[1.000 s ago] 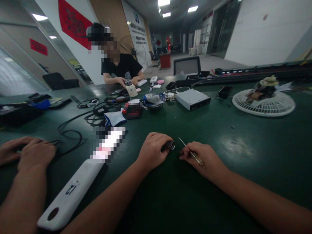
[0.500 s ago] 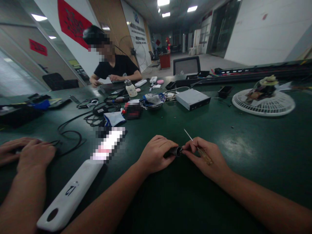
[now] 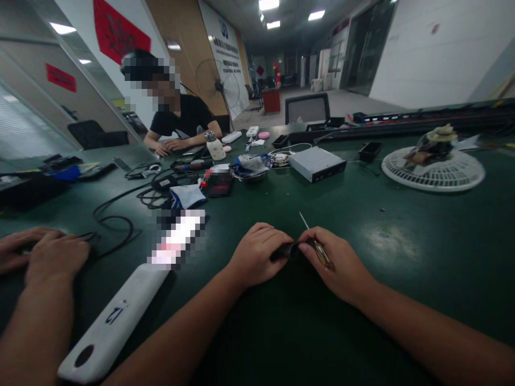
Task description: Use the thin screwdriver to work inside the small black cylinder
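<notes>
Over the desk (image 3: 341, 214), a dark tube (image 3: 286, 250) is being steadied in the left hand's (image 3: 256, 254) grip, seemingly for fingertip access; by the right hand (image 3: 341, 265), a screwdriver (image 3: 322, 254) is being held aslant, tip clear.

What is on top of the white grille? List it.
On the grille sits a dark part with a tan top. The slats beneath it cannot be seen.

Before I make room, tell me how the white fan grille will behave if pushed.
The white fan grille lies flat, so it should slide rather than roll. Its thin ribs look stiff, perhaps brittle. The bulky mechanism on its middle probably adds weight there.
</notes>
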Demonstrator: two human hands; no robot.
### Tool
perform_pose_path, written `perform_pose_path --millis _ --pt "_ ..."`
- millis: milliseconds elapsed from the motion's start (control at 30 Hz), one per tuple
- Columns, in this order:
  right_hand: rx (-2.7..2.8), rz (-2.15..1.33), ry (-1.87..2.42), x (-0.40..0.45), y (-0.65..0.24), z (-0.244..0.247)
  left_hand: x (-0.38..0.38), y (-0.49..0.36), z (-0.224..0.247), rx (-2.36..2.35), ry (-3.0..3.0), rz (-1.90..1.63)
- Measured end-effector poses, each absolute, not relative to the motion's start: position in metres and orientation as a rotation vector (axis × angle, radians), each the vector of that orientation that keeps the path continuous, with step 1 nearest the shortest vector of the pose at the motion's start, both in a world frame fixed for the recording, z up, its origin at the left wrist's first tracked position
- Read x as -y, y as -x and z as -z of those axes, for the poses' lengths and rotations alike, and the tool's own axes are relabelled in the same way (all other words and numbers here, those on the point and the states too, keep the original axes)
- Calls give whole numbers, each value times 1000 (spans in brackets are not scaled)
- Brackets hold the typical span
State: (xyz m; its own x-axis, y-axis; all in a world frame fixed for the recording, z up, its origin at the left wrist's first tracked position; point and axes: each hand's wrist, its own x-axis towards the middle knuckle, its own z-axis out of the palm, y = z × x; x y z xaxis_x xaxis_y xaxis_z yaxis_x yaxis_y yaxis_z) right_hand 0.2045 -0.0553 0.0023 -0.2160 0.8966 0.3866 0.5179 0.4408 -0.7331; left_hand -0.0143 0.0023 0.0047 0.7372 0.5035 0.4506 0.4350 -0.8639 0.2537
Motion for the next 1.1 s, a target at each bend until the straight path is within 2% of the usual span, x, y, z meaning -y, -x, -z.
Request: perform_pose_path --millis 300,467,767,967,1100 --pt "1805 -586 834 64 -213 -7 -7 19 -4 -987 -2696 -851" --pt "1896 -605 873 62 -206 -10 -6 18 -4 -824 -2739 -848" --pt "1910 -544 917 62 -206 -9 -6 18 -4 -868 -2762 -843" --pt "1774 -684 1037 63 -211 -2 -7 19 -4 -1061 -2706 -954" --pt "1961 -613 1086 59 -206 0 -8 20 -4 -1204 -2648 -985"
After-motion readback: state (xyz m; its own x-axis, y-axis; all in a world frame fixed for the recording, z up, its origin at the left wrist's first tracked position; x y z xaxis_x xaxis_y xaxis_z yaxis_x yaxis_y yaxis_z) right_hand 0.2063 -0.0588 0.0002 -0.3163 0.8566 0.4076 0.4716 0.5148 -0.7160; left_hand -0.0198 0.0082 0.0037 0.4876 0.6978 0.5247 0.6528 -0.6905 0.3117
